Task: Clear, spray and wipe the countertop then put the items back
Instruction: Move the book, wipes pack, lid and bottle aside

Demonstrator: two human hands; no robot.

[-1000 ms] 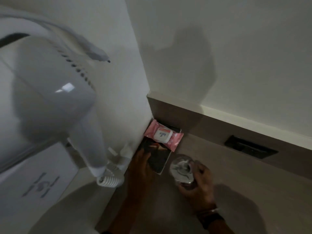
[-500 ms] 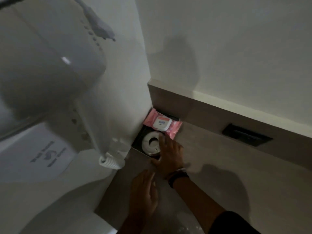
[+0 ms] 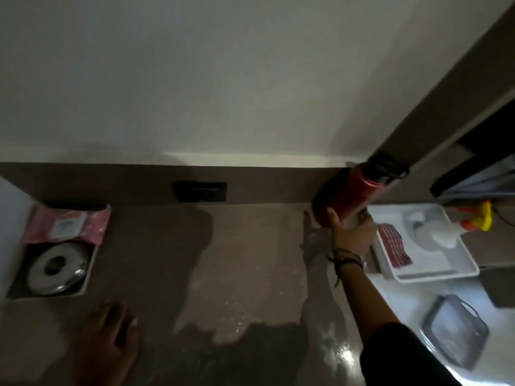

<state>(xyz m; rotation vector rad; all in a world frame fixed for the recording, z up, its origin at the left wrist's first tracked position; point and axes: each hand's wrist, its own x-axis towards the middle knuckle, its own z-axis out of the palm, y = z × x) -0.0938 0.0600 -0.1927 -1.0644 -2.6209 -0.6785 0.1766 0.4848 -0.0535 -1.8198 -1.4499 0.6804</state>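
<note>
The brown countertop (image 3: 250, 260) runs across the view, with a wet sheen at its front. My right hand (image 3: 351, 232) is wrapped around the base of a red bottle (image 3: 351, 196) with a black cap, tilted up to the right at the back right of the counter. My left hand (image 3: 108, 341) rests flat on the counter at the front left, fingers spread, holding nothing. At the far left a dark tray (image 3: 89, 268) holds a silver round lid (image 3: 57, 267), and a pink wipes pack (image 3: 68, 224) lies on its far end.
A white tray (image 3: 468, 267) at the right holds a red-striped packet (image 3: 394, 247) and a white cup. A spray bottle with a yellow and orange trigger (image 3: 473, 222) lies behind it. A dark-framed container (image 3: 455, 330) sits front right. A black socket (image 3: 200, 191) is in the backsplash.
The view has swung right from the left corner. My right hand left the silver lid on the dark tray and now grips the red bottle. My left hand stays flat on the counter.
</note>
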